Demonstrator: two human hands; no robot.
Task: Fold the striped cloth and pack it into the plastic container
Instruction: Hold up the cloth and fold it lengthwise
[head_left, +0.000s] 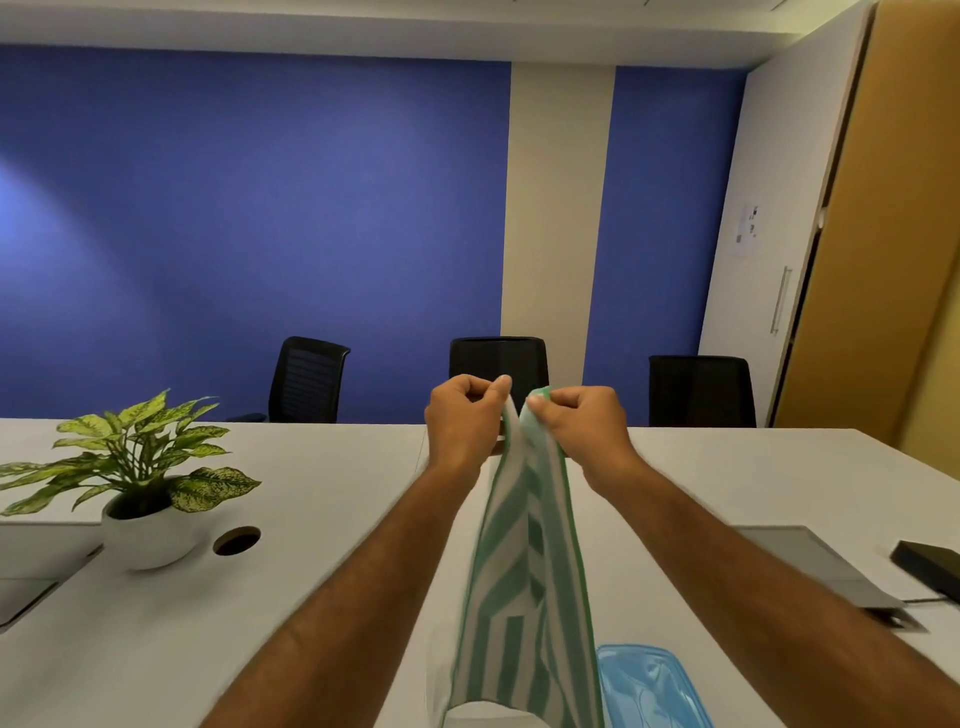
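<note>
Where it hangs: the striped cloth (524, 582) is held up above the white table (332, 525), doubled, its top corners together.
Left hand (462, 415): pinches one corner.
Right hand (576, 421): pinches the other.
Blue container lid (649, 686): on the table, beside the cloth's lower edge.

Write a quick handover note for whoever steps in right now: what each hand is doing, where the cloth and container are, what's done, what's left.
Left hand: pinches one top corner of the green-and-white striped cloth.
Right hand: pinches the other top corner, close beside the left.
The cloth hangs lengthwise above the white table.
Blue translucent plastic container: on the table at the near edge, right of the cloth.
Done: corners brought together.
Left: finish folding, pack the cloth into the container.
</note>
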